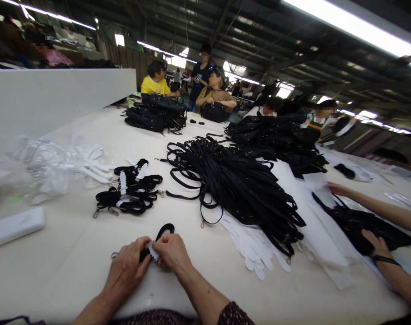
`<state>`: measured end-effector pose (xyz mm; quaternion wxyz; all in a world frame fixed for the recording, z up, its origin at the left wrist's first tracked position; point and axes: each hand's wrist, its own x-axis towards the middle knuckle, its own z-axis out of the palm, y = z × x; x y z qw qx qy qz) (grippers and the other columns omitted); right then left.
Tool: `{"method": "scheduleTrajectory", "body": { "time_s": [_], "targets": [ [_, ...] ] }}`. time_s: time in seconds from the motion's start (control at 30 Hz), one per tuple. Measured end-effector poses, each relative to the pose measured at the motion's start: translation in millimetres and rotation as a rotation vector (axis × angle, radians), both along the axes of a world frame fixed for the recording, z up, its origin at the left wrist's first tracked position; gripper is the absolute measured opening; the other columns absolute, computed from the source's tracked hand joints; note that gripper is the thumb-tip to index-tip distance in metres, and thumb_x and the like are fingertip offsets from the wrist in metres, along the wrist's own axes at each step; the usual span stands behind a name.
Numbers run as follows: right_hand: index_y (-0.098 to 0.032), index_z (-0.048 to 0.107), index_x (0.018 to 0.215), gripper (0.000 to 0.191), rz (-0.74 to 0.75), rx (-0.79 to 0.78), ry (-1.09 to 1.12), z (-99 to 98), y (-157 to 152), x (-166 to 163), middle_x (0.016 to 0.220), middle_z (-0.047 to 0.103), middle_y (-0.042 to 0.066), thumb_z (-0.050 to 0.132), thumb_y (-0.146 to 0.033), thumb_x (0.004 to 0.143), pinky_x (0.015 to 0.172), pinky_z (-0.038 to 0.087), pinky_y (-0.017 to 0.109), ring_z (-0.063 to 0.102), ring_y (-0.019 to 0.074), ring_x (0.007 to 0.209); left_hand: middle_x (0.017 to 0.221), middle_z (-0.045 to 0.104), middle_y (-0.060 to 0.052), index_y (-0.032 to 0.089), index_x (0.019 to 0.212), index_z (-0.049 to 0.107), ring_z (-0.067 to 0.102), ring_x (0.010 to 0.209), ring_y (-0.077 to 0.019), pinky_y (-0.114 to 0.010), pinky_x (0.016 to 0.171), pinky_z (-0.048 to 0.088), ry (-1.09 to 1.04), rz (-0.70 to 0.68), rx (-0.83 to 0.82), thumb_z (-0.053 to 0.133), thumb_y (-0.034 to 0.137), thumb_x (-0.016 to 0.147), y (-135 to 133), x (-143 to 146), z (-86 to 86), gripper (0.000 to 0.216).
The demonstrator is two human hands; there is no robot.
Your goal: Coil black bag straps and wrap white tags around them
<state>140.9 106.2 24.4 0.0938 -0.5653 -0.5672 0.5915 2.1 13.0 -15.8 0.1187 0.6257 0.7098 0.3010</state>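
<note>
While both hands are pressed together low on the tabletop [73, 253], these points can be read:

Step in hand: it looks like wrapping a small white paper band [153, 251] around a folded black strap [162, 234].
Left hand [126, 266]: fingers clenched on the strap and the left edge of the band.
Right hand [171, 252]: fingers pinching the band from the other side, touching the left fingers.
Strap: between the fingertips of both hands; its loop sticks out just beyond the right fingers.
Beyond the fingers: banded straps [129, 189], already bundled, and to their right a big heap of loose straps [232, 180].
Right of the fingers: white gloves [256, 248], near; another person's hands [375, 243] on a black bag, well apart.
Next move, as I judge: closing the band tightly needs a firm pinch so the strap does not unfold.
</note>
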Motion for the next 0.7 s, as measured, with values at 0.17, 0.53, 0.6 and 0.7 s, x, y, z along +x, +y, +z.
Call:
{"method": "scheduleTrajectory", "body": {
  "time_s": [0.17,0.53,0.6,0.7],
  "targets": [
    [-0.017,0.065,0.072,0.008,-0.005,-0.009,0.005,-3.6,-1,0,0.053,0.063,0.0,0.062,-0.024,0.073,0.039,0.039,0.016,0.057,0.0109,0.043,0.102,0.07,-0.004,0.026,0.116,0.053,0.065,0.09,-0.0249,-0.038,0.082,0.05,-0.009,-0.003,-0.002,0.052,0.028,0.09,-1,0,0.7,0.026],
    [-0.019,0.07,0.076,0.013,0.003,0.092,-0.023,10.6,-10,-3,0.054,0.064,0.001,0.058,-0.024,0.077,0.044,0.039,0.018,0.058,0.0121,0.046,0.107,0.072,-0.005,0.025,0.116,0.055,0.067,0.092,-0.0251,-0.039,0.084,0.052,-0.011,-0.02,-0.011,0.052,0.026,0.087,-2,-2,-5.0,0.029],
    [-0.019,0.073,0.076,0.017,0.041,0.203,-0.105,18.4,-14,-1,0.059,0.067,0.002,0.057,-0.023,0.078,0.046,0.04,0.019,0.062,0.0132,0.05,0.107,0.074,-0.005,0.026,0.116,0.058,0.069,0.093,-0.0252,-0.039,0.083,0.053,-0.021,-0.023,-0.029,0.051,0.027,0.087,-1,0,-10.7,0.03],
    [-0.022,0.077,0.078,0.016,0.127,0.395,-0.243,25.7,-13,4,0.07,0.073,0.003,0.061,-0.021,0.078,0.054,0.044,0.02,0.07,0.018,0.069,0.101,0.077,-0.006,0.027,0.113,0.064,0.072,0.088,-0.0264,-0.039,0.078,0.055,-0.002,0.073,-0.08,0.043,0.025,0.089,8,5,-17.0,0.031]
  ]
}}
